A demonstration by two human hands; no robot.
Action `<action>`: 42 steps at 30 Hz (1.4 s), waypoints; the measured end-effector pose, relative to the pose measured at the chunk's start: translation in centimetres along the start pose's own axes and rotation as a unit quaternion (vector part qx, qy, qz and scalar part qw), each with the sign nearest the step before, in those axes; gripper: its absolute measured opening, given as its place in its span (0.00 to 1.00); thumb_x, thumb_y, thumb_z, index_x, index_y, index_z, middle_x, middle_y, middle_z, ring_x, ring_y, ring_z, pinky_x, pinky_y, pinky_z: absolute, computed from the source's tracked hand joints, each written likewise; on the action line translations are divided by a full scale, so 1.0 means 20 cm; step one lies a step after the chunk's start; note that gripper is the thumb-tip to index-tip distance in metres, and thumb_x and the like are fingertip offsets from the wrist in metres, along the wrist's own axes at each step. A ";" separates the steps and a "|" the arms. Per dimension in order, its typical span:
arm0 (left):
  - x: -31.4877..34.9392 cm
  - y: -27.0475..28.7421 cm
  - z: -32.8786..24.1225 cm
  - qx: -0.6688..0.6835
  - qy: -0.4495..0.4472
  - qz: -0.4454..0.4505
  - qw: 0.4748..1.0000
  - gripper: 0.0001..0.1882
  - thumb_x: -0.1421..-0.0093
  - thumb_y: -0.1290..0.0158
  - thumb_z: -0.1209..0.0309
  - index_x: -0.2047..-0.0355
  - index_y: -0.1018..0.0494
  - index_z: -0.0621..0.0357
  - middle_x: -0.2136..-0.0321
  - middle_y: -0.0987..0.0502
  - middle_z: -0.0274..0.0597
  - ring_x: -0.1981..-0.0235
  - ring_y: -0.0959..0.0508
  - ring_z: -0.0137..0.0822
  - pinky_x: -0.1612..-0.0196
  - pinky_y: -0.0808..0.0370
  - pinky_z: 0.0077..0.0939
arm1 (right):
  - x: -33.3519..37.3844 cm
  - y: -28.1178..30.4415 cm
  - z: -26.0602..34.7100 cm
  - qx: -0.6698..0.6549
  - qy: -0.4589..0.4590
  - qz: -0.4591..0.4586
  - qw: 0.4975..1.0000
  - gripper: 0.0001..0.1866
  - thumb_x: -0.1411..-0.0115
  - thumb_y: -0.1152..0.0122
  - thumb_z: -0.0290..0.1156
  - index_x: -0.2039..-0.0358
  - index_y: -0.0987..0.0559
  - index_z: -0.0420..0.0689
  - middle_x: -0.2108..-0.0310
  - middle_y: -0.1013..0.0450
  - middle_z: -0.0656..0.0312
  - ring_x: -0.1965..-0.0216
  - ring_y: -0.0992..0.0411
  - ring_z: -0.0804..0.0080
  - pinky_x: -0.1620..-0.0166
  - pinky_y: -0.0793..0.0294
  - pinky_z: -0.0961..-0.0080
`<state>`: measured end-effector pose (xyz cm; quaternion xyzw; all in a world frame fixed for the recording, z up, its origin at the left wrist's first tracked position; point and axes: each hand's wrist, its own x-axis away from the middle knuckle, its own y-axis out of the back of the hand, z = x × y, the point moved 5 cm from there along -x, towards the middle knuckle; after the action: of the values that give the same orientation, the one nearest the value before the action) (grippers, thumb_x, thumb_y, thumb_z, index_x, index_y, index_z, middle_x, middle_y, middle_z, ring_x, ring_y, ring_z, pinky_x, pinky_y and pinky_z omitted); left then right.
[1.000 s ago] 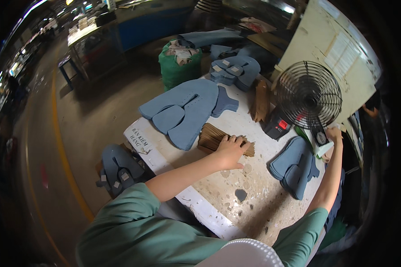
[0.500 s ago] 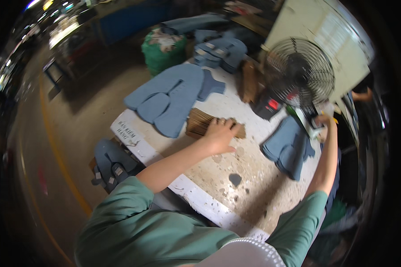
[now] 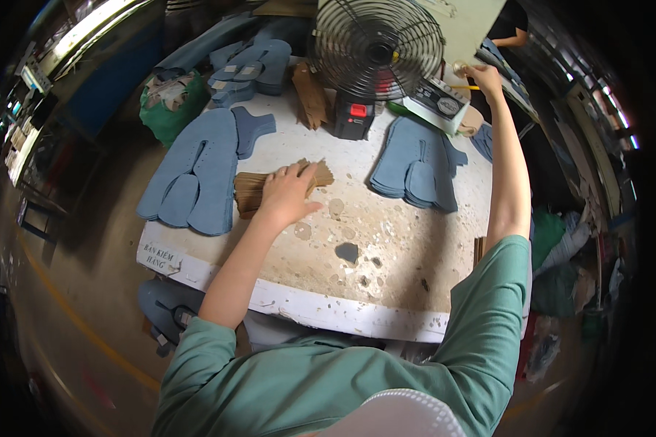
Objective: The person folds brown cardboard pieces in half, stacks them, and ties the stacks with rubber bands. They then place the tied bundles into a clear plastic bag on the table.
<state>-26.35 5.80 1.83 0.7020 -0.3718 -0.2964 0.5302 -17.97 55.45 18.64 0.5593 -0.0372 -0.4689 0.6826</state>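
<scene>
A: Surface and room?
B: Worn, stained white table [image 3: 408,244] mid-frame; black fan [image 3: 379,52] top centre; blue cutouts [image 3: 171,164] left, a second blue stack [image 3: 407,156] right of centre; green bag [image 3: 171,113] upper left, past the table's side.
A: Hands?
B: Left hand [image 3: 290,195], centre, palm down, fingers loosely spread on the brown stack [image 3: 251,191]; right hand [image 3: 486,79], upper right, fingers bunched just above a white box [image 3: 428,113]; can't tell if they pinch anything.
A: Edges?
B: Front edge crosses lower centre; spotted tabletop between it and left hand; sleeve [image 3: 488,298] overlaps the right side.
</scene>
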 end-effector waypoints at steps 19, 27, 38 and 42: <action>-0.02 0.06 -0.15 0.185 -0.192 -0.324 0.908 0.11 0.45 0.43 0.68 0.61 0.22 0.54 0.61 0.23 0.41 0.58 0.23 0.43 0.54 0.30 0.37 | 1.41 0.50 -0.20 0.044 0.051 0.253 0.965 0.17 0.40 0.43 0.45 0.68 0.17 0.44 0.71 0.22 0.60 0.67 0.26 0.74 0.60 0.29 0.75; 0.02 0.00 -0.43 0.430 -0.186 -0.155 0.870 0.09 0.38 0.50 0.74 0.59 0.23 0.60 0.63 0.22 0.38 0.63 0.22 0.27 0.61 0.25 0.20 | 2.17 0.99 -0.66 0.112 -0.176 0.113 0.972 0.16 0.43 0.42 0.42 0.63 0.18 0.43 0.69 0.22 0.51 0.66 0.22 0.58 0.61 0.25 0.69; 0.15 -0.19 -1.49 0.347 -0.503 0.124 0.782 0.08 0.44 0.45 0.73 0.64 0.21 0.61 0.66 0.20 0.43 0.65 0.20 0.37 0.58 0.25 0.27 | 2.69 0.69 -0.10 -0.006 -0.166 0.024 0.986 0.16 0.52 0.33 0.28 0.63 0.25 0.41 0.71 0.30 0.58 0.68 0.29 0.61 0.62 0.29 0.66; 0.10 -0.26 -1.80 0.305 -0.621 0.134 0.709 0.10 0.45 0.43 0.71 0.63 0.22 0.60 0.66 0.20 0.42 0.65 0.20 0.39 0.59 0.24 0.30 | 2.67 0.73 -0.13 0.005 -0.151 -0.034 0.988 0.10 0.49 0.35 0.26 0.65 0.22 0.40 0.72 0.29 0.57 0.74 0.29 0.66 0.68 0.28 0.73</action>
<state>4.98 23.72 6.15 0.4261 -0.7776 -0.4615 -0.0294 21.98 19.94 4.12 0.4865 -0.1230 -0.5704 0.6502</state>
